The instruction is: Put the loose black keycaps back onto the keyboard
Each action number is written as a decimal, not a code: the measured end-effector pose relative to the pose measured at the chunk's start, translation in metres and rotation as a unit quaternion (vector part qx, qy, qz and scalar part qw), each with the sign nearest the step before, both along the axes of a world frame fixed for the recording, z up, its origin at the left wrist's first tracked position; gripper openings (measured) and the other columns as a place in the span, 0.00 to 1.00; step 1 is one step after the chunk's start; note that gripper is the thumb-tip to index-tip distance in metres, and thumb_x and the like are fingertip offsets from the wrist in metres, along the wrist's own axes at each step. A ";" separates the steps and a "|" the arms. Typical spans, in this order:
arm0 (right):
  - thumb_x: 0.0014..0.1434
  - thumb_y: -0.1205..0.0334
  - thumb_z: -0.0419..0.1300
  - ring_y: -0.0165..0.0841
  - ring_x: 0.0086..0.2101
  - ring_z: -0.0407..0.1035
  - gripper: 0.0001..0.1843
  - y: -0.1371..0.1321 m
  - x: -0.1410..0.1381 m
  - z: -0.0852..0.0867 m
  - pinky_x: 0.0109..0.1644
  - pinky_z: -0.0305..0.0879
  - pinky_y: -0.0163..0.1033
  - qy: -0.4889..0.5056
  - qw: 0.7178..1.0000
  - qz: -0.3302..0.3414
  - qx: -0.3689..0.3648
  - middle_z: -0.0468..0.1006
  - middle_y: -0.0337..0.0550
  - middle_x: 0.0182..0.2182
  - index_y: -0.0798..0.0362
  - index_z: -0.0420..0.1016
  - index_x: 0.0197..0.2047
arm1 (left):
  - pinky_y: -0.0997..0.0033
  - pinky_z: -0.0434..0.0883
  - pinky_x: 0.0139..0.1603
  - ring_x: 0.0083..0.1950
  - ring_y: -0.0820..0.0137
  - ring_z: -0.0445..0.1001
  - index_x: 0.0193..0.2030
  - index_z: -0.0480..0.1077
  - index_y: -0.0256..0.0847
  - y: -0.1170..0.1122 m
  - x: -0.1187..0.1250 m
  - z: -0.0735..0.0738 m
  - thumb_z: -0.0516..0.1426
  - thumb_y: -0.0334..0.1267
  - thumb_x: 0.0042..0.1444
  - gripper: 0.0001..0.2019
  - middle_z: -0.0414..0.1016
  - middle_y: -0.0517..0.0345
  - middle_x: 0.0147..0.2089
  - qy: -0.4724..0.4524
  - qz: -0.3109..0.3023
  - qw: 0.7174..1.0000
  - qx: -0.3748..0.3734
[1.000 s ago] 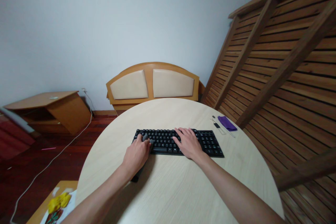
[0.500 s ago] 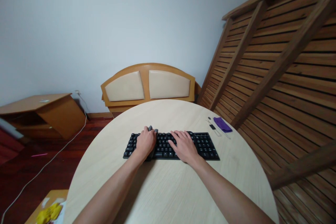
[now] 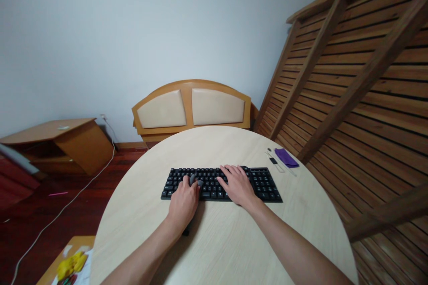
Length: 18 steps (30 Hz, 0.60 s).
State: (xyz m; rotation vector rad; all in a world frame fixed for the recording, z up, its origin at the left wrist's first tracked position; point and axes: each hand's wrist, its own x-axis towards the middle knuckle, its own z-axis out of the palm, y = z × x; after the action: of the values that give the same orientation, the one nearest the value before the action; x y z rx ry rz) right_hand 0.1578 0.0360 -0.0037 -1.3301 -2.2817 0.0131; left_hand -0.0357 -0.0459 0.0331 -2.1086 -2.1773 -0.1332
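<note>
A black keyboard (image 3: 264,182) lies across the middle of a round pale wooden table (image 3: 234,245). My left hand (image 3: 183,202) is closed round a dark-handled tool (image 3: 186,231). The tool's grey tip (image 3: 195,181) rests on the keys left of centre. My right hand (image 3: 237,185) lies flat on the middle keys with its fingers spread, holding nothing.
A purple cloth (image 3: 286,157) and some small thin items (image 3: 274,161) lie at the table's far right. Beyond the table stands a padded wooden headboard (image 3: 191,107). A slatted wooden frame (image 3: 361,89) leans at the right. A low cabinet (image 3: 67,142) and a white cable (image 3: 67,207) are at the left.
My left hand swept the grey-tipped tool up to the keyboard's far edge, then drew it back toward the near rows. My right hand stayed on the keys.
</note>
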 end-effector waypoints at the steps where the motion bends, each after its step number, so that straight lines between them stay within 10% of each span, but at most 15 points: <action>1: 0.70 0.48 0.46 0.41 0.58 0.63 0.26 0.000 0.000 0.000 0.68 0.47 0.51 0.001 1.000 0.001 0.000 0.72 0.49 0.58 0.52 0.68 0.63 | 0.71 0.72 0.37 0.48 0.64 0.73 0.53 0.73 0.43 -0.004 -0.001 0.001 0.45 0.40 0.70 0.17 0.65 0.48 0.50 -0.001 -0.006 1.000 -0.004; 18: 0.70 0.59 0.44 0.39 0.61 0.61 0.24 0.002 0.002 -0.004 0.69 0.47 0.50 0.017 1.000 0.005 -0.002 0.69 0.48 0.62 0.54 0.68 0.64 | 0.68 0.73 0.41 0.45 0.64 0.75 0.50 0.73 0.42 0.076 0.037 0.011 0.42 0.45 0.71 0.20 0.67 0.48 0.48 -0.034 -0.015 0.999 0.009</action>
State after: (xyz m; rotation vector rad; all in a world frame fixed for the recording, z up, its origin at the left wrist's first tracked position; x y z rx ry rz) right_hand 0.1602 0.0382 -0.0082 -1.3099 -2.2616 0.0433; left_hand 0.0018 0.0302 0.0439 -2.1596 -2.1731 -0.2304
